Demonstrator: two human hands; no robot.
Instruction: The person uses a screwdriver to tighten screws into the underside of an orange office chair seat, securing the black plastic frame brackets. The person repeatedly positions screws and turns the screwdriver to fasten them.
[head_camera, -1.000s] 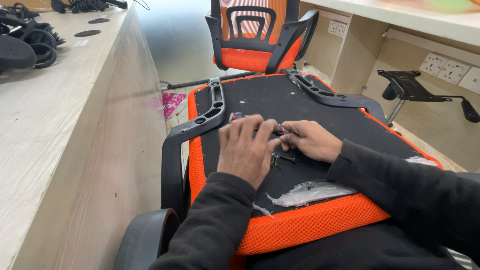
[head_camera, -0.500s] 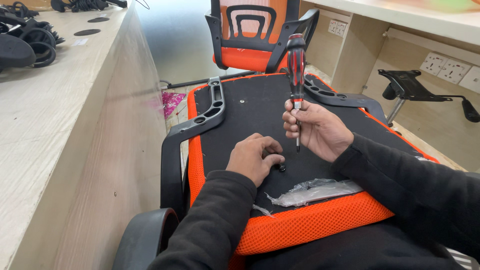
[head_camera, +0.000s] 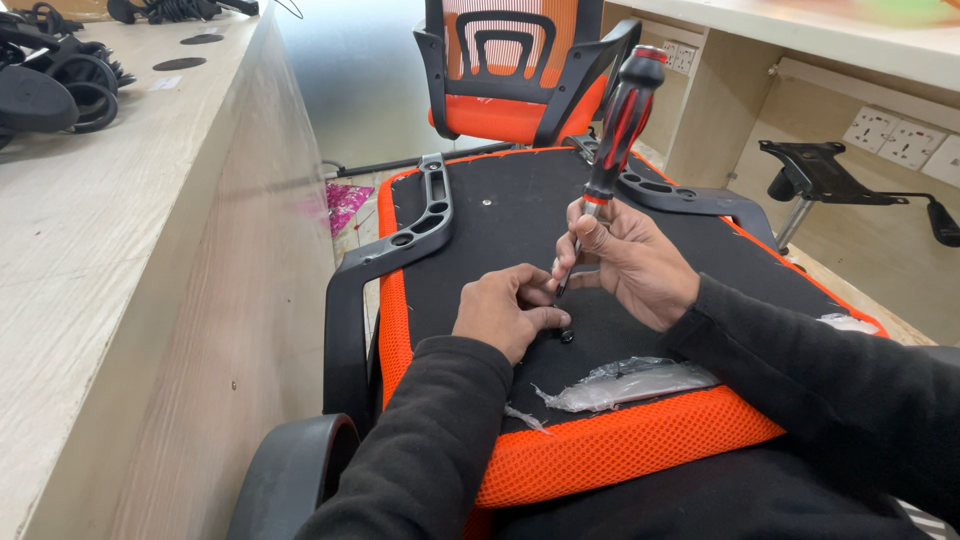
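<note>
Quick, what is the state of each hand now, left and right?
Left hand: curled on the black seat underside, fingertips pinching something small; cannot tell what.
Right hand: closed around the shaft of the red-and-black screwdriver, held upright.

A crumpled clear plastic bag (head_camera: 628, 382) lies on the black seat underside (head_camera: 500, 215).

A chair-assembly workshop: long wooden workbench (head_camera: 150, 250), loose chair parts (head_camera: 55, 75), upturned orange seat (head_camera: 600, 440), finished chair (head_camera: 515, 70).

Upright screwdriver (head_camera: 618, 125) over black seat underside (head_camera: 500, 215)
</note>
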